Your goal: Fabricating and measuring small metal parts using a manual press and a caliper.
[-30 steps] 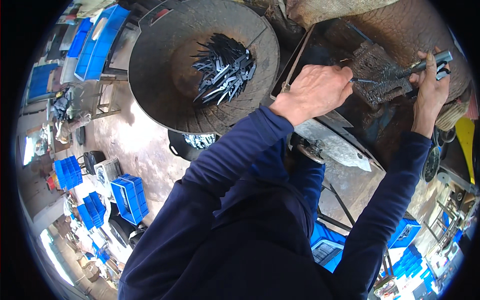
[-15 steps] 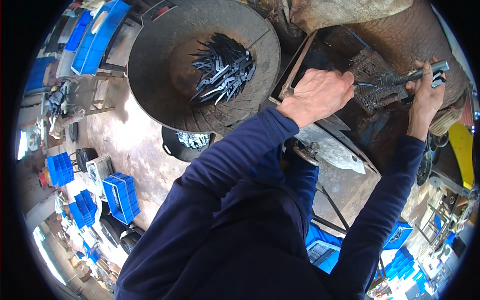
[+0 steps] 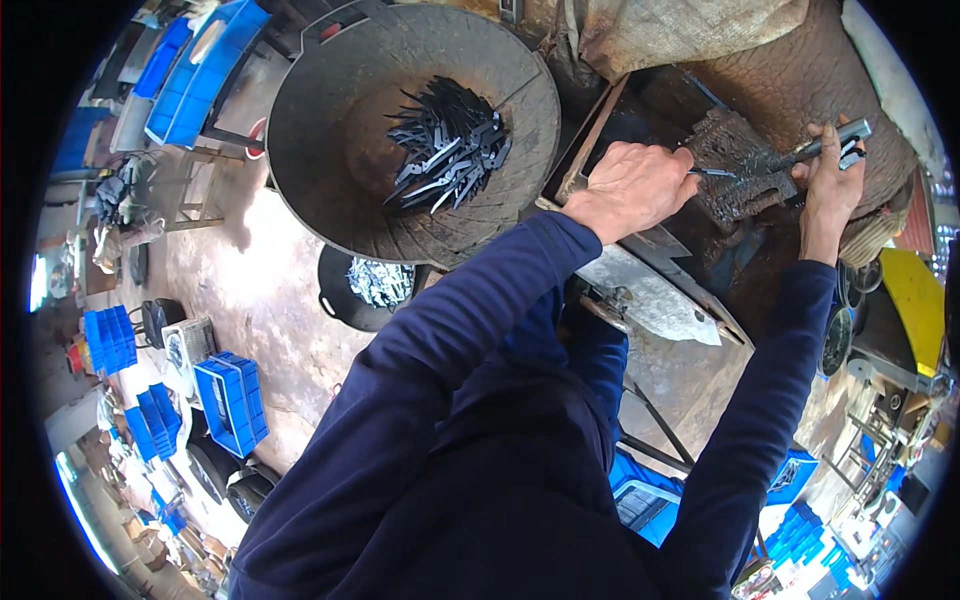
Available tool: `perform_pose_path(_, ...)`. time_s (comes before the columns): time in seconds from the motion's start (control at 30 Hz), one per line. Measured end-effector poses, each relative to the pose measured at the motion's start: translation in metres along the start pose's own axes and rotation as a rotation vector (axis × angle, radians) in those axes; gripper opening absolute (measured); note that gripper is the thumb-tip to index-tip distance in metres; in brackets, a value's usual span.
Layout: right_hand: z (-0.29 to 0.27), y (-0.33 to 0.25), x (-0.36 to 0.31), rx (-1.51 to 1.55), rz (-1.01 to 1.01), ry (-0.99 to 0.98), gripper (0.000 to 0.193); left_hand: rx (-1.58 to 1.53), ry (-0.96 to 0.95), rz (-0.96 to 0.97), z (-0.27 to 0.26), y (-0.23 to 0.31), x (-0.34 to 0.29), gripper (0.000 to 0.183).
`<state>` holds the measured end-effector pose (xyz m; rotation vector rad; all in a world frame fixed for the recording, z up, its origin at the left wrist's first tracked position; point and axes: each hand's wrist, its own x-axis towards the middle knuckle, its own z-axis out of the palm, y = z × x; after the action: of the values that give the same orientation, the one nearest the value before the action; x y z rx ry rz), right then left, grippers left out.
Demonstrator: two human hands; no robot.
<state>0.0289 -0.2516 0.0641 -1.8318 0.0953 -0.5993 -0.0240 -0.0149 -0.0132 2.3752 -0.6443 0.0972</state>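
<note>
My left hand (image 3: 632, 188) is closed, pinching a thin dark metal strip (image 3: 714, 173) between thumb and fingers. The strip's free end lies over a grimy, dark metal block (image 3: 728, 150) in a soiled tray-like bench (image 3: 655, 115). To the block's right, my right hand (image 3: 826, 205) is closed round a silvery metal bar (image 3: 856, 129) that runs toward the block. Small dark metal pieces (image 3: 851, 159) show beside its fingers; whether they are gripped too, I cannot make out. Left of my left hand, a big round dark pan (image 3: 330, 150) holds a heap of black metal pieces (image 3: 450, 145).
Below the big pan stands a smaller black pan (image 3: 333, 305) with shiny metal pieces (image 3: 380, 282). Stained sacking (image 3: 690, 35) drapes behind the bench. A grey metal sheet (image 3: 655, 295) lines its near edge. Blue crates (image 3: 230, 405) stand on the floor at left.
The whole view has shifted slightly. My right hand and the bar sit a little closer to the block. Both hands keep their hold.
</note>
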Motion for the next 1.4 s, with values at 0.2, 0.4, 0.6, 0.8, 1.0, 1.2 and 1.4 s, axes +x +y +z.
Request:
perform_pose_path(0.2,-0.002,-0.001,0.002,0.015,0.028,0.005,0.042,0.006,0.007,-0.035,-0.001,0.003,-0.001,0.027)
perform_pose_path(0.4,0.001,-0.016,-0.002,-0.011,0.127,0.022,0.035,-0.050,0.051,-0.060,0.000,0.001,-0.001,0.025)
perform_pose_path(0.6,-0.021,-0.030,-0.039,0.112,0.212,-0.024,0.029,-0.190,0.218,-0.023,0.005,0.001,0.002,0.026)
perform_pose_path(0.8,-0.042,-0.063,-0.139,0.058,0.316,-0.206,0.022,-0.460,0.235,-0.131,-0.005,-0.016,0.001,0.022)
perform_pose_path(1.0,-0.050,-0.046,-0.229,-0.131,0.076,-0.381,0.033,-0.348,0.103,-0.018,-0.020,-0.005,0.019,0.030)
perform_pose_path(1.2,-0.051,-0.032,-0.266,-0.191,0.019,-0.453,0.036,-0.158,-0.103,0.069,-0.003,0.003,0.041,0.030)
perform_pose_path(1.4,-0.076,-0.043,-0.248,0.214,0.502,-0.450,0.029,-0.139,-0.345,0.155,0.019,-0.019,0.051,0.029)
